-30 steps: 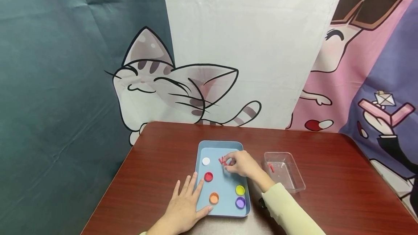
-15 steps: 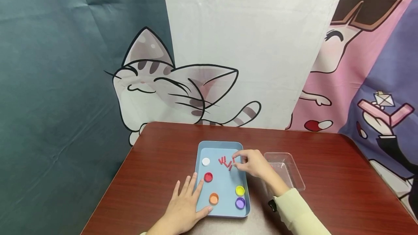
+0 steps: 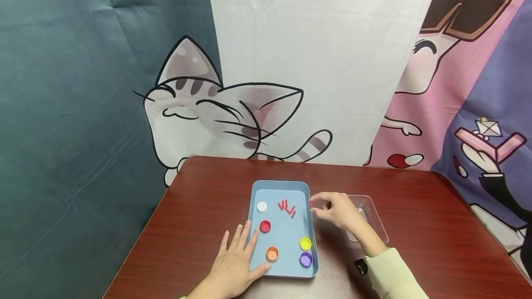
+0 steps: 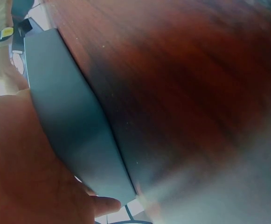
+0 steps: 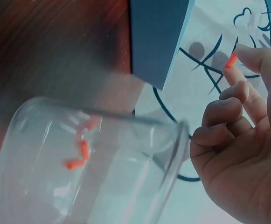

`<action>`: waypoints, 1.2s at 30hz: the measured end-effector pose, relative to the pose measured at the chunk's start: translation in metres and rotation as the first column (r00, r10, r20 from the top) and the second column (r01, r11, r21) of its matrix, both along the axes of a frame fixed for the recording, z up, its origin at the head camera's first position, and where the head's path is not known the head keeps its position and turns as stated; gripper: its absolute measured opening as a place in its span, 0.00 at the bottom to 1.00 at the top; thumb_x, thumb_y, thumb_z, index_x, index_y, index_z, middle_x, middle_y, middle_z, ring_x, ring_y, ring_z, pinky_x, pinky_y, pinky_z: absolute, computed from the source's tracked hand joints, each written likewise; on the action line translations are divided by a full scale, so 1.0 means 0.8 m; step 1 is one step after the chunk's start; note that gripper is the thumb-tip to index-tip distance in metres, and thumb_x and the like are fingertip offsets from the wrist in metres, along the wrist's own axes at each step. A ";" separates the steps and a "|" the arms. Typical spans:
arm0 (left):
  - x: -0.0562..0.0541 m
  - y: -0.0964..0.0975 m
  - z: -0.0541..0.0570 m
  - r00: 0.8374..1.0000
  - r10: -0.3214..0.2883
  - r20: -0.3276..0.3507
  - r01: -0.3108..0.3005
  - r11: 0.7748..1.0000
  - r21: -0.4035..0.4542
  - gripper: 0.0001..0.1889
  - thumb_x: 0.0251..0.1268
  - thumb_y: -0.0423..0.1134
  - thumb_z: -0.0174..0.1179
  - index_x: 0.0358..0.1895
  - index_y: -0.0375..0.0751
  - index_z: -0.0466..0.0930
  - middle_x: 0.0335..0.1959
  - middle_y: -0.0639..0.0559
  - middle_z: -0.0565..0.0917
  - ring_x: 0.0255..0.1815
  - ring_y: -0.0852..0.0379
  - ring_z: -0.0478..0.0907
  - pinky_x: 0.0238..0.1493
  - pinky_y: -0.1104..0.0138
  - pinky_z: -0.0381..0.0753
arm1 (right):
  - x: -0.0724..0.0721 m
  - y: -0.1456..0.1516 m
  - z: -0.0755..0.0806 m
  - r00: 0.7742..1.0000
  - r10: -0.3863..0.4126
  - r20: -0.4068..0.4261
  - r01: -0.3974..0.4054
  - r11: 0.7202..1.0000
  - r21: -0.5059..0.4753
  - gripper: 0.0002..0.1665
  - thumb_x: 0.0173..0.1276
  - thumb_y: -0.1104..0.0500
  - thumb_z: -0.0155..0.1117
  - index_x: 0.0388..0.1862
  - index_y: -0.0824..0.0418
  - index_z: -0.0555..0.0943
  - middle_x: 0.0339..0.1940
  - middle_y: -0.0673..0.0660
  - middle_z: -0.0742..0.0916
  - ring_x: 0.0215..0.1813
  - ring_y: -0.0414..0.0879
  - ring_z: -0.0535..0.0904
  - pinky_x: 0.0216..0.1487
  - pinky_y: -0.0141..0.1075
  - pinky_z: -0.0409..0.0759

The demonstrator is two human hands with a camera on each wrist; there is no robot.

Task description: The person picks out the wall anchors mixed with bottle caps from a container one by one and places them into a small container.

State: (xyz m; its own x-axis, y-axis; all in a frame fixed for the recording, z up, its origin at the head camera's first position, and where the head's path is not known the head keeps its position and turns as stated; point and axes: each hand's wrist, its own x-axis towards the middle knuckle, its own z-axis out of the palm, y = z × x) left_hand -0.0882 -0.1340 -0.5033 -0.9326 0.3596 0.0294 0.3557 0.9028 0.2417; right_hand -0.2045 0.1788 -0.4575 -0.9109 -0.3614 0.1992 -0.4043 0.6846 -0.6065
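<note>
My right hand (image 3: 337,209) pinches a small red stick (image 5: 231,59) between thumb and index finger, just past the right rim of the blue tray (image 3: 287,262). Its other fingers are curled in toward the palm. Inside the tray, several red sticks (image 3: 287,208) lie loosely grouped near the far end. Fingers spread and straight, my left hand (image 3: 232,257) rests along the tray's left side, its thumb at the near corner. A clear plastic box (image 3: 379,225) stands right of the tray, partly hidden by my right hand and forearm. Red sticks (image 5: 84,149) show in it from the right wrist.
Small round lids or cups are spread over the tray: white (image 3: 262,206), red (image 3: 265,226), orange (image 3: 272,254), yellow (image 3: 305,243) and purple (image 3: 305,259). All stands on a dark red wooden table (image 3: 208,197). A printed cartoon cloth (image 3: 324,36) hangs behind it.
My right hand has picked one red stick out of the group and carried it rightward to the tray's right rim, near the clear box. My left hand has stayed in place.
</note>
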 end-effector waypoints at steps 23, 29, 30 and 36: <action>0.001 0.001 0.001 1.000 -0.005 0.002 0.005 1.000 0.003 0.47 0.67 0.74 0.49 0.78 0.42 0.61 0.81 0.39 0.55 0.80 0.36 0.54 0.73 0.34 0.50 | 0.021 0.066 0.001 0.994 -0.060 -0.089 0.060 0.998 -0.006 0.13 0.58 0.60 0.77 0.42 0.49 0.89 0.19 0.40 0.76 0.25 0.33 0.71 0.26 0.29 0.69; 0.000 0.000 0.002 1.000 -0.005 0.002 0.005 1.000 -0.010 0.47 0.67 0.74 0.48 0.78 0.42 0.61 0.81 0.39 0.55 0.80 0.36 0.54 0.74 0.34 0.50 | 0.029 0.082 0.000 0.995 -0.087 -0.056 0.085 0.996 -0.029 0.14 0.59 0.60 0.77 0.44 0.51 0.89 0.19 0.41 0.76 0.24 0.33 0.70 0.24 0.30 0.68; 0.000 -0.001 0.002 1.000 -0.005 0.001 0.005 1.000 -0.012 0.47 0.67 0.74 0.48 0.78 0.42 0.61 0.81 0.39 0.55 0.80 0.36 0.54 0.74 0.35 0.50 | 0.031 0.085 0.001 0.995 -0.088 -0.051 0.087 0.996 -0.032 0.13 0.59 0.59 0.78 0.44 0.51 0.89 0.19 0.41 0.76 0.24 0.32 0.70 0.23 0.30 0.67; 0.000 -0.001 0.002 1.000 -0.008 0.002 0.008 1.000 -0.014 0.47 0.67 0.74 0.48 0.78 0.42 0.62 0.81 0.38 0.55 0.80 0.36 0.54 0.74 0.35 0.50 | 0.038 0.104 0.001 0.993 -0.112 -0.044 0.110 0.993 -0.041 0.13 0.59 0.58 0.78 0.44 0.53 0.89 0.20 0.42 0.76 0.23 0.32 0.69 0.24 0.30 0.66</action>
State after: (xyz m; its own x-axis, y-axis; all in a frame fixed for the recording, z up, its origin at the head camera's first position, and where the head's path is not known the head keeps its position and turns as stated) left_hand -0.0880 -0.1351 -0.5017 -0.9300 0.3670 0.0228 0.3621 0.9033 0.2301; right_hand -0.1743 0.2619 -0.4567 -0.9347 -0.2494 0.2534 -0.3547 0.7033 -0.6161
